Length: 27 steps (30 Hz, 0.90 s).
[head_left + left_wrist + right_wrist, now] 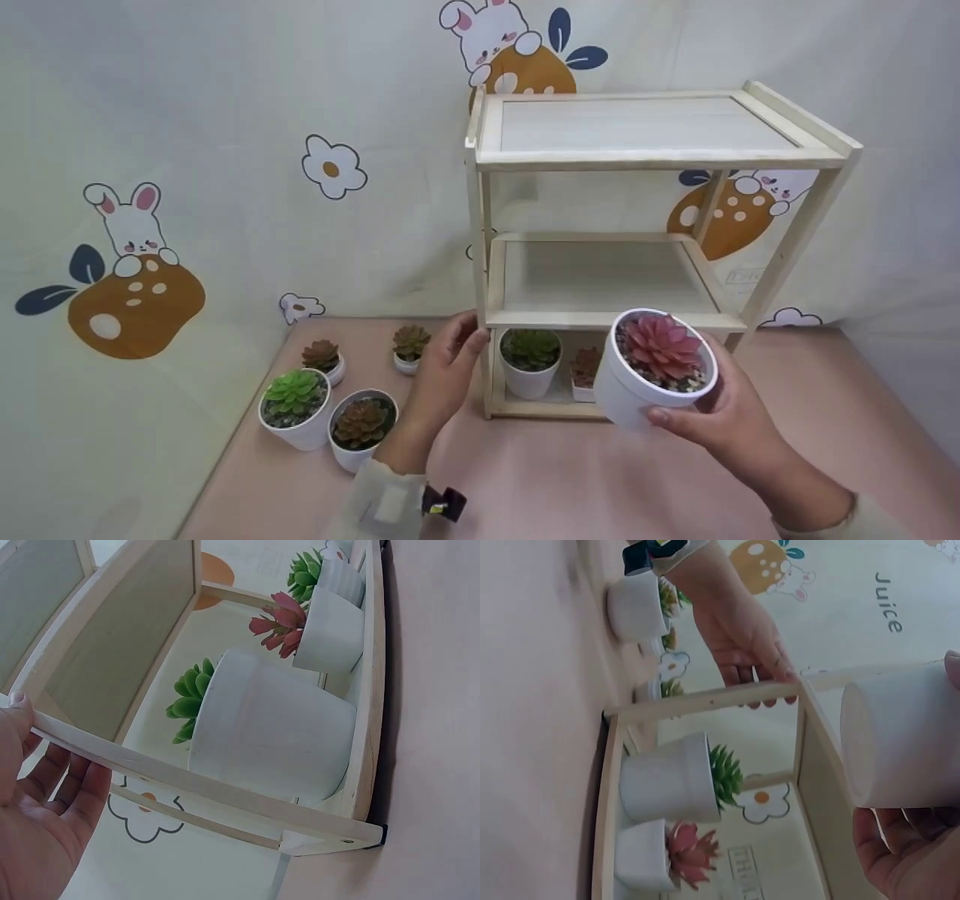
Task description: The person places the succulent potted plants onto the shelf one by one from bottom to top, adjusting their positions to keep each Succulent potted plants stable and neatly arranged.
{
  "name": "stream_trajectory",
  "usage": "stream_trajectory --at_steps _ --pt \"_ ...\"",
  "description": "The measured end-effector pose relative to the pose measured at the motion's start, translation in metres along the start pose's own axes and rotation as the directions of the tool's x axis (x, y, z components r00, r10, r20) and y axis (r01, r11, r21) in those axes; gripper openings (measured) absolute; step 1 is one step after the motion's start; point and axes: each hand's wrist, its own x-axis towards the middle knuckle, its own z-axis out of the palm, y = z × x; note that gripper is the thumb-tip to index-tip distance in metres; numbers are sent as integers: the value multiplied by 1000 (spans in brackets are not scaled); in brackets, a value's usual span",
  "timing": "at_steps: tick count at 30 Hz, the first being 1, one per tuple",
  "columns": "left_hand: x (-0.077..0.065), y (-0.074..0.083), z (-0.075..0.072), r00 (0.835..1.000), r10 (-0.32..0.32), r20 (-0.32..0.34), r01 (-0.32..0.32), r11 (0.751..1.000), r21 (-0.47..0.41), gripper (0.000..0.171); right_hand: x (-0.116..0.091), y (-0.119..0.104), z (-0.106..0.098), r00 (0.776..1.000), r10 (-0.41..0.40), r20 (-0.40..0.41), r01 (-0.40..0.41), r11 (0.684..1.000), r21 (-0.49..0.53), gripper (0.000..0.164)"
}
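My right hand (731, 420) grips a white pot with a red artificial succulent (660, 349), tilted so its top faces me, in front of the wooden shelf rack's middle tier. The right wrist view shows the white pot (900, 739) from its base side, fingers curled round it. At the rack's front left post, my left hand (446, 371) holds on near the middle tier, thumb on one side of the post (180, 780) and fingers on the other. On the bottom tier stand a green potted succulent (531, 360) and a small red succulent (585, 369) in a square pot.
The wooden rack (660, 161) stands against a printed cloth backdrop (225, 90). Left of it on the pink tabletop (555, 480) are a bright green succulent (294, 397), a brown succulent (361, 424) and two small pots. Another green succulent (304, 576) shows farther along the bottom tier.
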Motion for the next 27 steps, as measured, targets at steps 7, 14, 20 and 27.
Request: stream_trajectory --at_steps 7,14,20,27 --pt "0 0 0 1000 14 -3 -14 1000 -1 47 17 -16 25 1000 -1 22 0 999 36 88" --pt "0 1 0 1000 3 0 -3 1000 2 48 31 -28 44 1000 -8 29 6 997 81 86" --pt "1 1 -2 1000 -3 -8 3 1000 16 48 45 -33 51 1000 8 29 -10 999 53 85" --pt "2 -2 -1 1000 -11 9 11 1000 -5 49 59 -38 54 999 35 30 -36 999 36 83"
